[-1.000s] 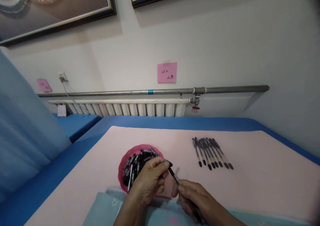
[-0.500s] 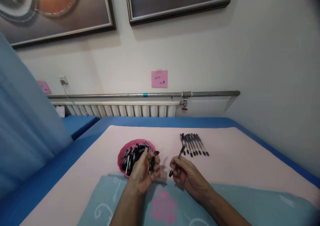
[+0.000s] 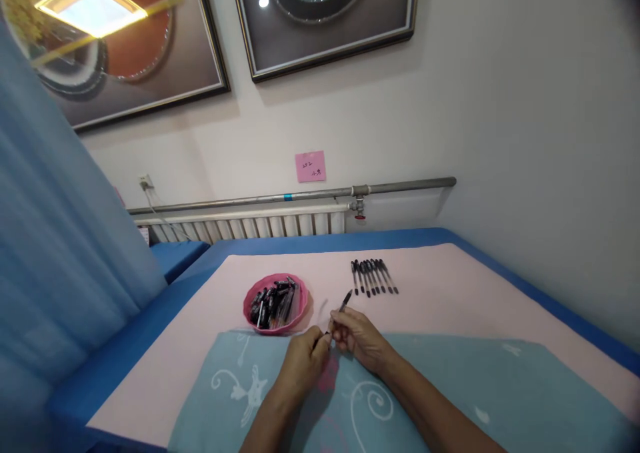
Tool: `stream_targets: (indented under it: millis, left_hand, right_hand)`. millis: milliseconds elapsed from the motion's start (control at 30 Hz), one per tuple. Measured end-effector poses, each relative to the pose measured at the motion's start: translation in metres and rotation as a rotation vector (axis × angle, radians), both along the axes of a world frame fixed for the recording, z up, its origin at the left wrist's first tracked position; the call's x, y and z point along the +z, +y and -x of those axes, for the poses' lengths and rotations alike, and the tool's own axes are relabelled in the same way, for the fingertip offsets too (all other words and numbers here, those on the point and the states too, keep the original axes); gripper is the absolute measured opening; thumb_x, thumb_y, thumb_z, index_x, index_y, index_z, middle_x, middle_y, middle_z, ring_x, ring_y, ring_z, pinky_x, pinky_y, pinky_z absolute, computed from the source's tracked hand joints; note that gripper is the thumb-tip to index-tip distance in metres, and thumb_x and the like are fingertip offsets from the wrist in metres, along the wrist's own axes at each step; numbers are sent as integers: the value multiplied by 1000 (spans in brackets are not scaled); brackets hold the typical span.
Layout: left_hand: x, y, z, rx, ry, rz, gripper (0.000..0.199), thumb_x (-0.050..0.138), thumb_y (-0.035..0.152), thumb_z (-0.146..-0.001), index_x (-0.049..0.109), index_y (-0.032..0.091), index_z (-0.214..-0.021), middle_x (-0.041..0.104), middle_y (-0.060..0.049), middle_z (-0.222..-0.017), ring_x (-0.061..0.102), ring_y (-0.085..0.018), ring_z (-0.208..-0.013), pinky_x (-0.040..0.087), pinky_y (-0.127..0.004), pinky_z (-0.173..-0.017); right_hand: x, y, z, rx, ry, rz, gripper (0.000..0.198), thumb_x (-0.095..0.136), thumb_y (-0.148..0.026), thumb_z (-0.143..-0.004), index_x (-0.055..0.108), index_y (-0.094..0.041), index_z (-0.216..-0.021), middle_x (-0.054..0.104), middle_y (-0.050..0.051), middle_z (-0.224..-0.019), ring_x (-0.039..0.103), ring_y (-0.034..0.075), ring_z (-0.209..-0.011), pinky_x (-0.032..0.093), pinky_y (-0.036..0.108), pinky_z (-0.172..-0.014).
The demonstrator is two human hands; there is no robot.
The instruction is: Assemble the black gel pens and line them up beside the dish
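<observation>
Pen [image 3: 345, 300] sits in the grip of the right hand [image 3: 356, 333], thumb and fingertips pinched narrowly on its barrel, with the dark upper end standing out past the fingers toward 1 o'clock. From the middle of that hand, this end lies at about 11 o'clock. The left hand [image 3: 306, 354] is close by, between 8 and 9 o'clock of the right, its fingers folded in and its thumb pressing on a dark piece [image 3: 327, 333] at the pen's lower end; whether that is part of the pen is too small to tell.

Toward 11 o'clock from the left hand, a pink bowl [image 3: 274, 331] holds a heap of loose pens [image 3: 273, 305]. Between 12 and 1 o'clock from the right hand, just beyond the held pen and apart from it, a slanting row of pens [image 3: 374, 277] lies side by side on the pink sheet [image 3: 440, 293] covering the worktop [image 3: 380, 235]. Under both forearms spreads a blue-green patterned cloth [image 3: 460, 379].
</observation>
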State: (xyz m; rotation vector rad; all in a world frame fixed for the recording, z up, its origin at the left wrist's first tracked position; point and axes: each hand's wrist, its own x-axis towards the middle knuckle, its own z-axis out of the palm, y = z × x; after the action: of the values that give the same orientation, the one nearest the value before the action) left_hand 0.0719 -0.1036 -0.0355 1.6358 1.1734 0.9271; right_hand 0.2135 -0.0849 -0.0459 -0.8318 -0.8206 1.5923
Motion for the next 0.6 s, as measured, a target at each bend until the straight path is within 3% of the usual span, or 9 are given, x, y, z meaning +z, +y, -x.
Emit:
stream_targets:
  millis: [167, 267, 333, 400, 533, 600]
  left_hand:
    - [-2, -17, -7, -47, -224, 372, 41, 35, 58, -80, 49, 20, -74, 38, 7, -50, 19, -7, -36, 11, -22, -39]
    - [-3, -18, -11, 45, -185, 303, 37, 48, 54, -76, 47, 19, -63, 40, 6, -47, 26, -7, -38, 16, -22, -40]
    - [-3, -18, -13, 88, -158, 189, 36, 60, 47, -69, 43, 19, -55, 41, 6, -48, 33, -7, -45, 21, -21, -45]
    - [-1, -20, -14, 72, -166, 168, 35, 64, 44, -67, 44, 18, -54, 42, 5, -49, 34, -7, -47, 22, -21, -46]
    - [2, -24, -12, -51, -184, 417, 42, 43, 58, -77, 51, 19, -65, 42, 6, -43, 21, -6, -33, 11, -23, -40]
    - [1, -23, -12, -48, -215, 496, 45, 40, 61, -77, 50, 19, -64, 40, 6, -40, 17, -6, -31, 8, -23, -39]
  right_hand:
    - [-7, -3, -2, 80, -31, 22, 15, 59, -27, -84, 58, -13, -82, 61, 0, -73, 56, 9, -57, 45, 20, -49]
    - [-14, -4, 0, 69, -63, 38, 24, 53, -30, -88, 56, -14, -106, 61, 5, -100, 61, 15, -79, 52, 32, -68]
    - [-17, -5, 1, 57, -75, 47, 29, 53, -31, -88, 54, -16, -113, 58, 7, -111, 60, 18, -90, 52, 38, -75]
    - [-19, -6, 0, 52, -80, 53, 31, 53, -31, -88, 53, -16, -115, 57, 7, -114, 59, 20, -93, 51, 40, -78]
    - [-19, -9, -4, 62, -84, 62, 30, 54, -31, -88, 53, -16, -115, 57, 7, -114, 59, 20, -94, 51, 40, -78]
    - [-19, -10, -5, 60, -85, 60, 30, 53, -31, -88, 53, -16, -115, 57, 7, -113, 59, 20, -93, 51, 40, -78]
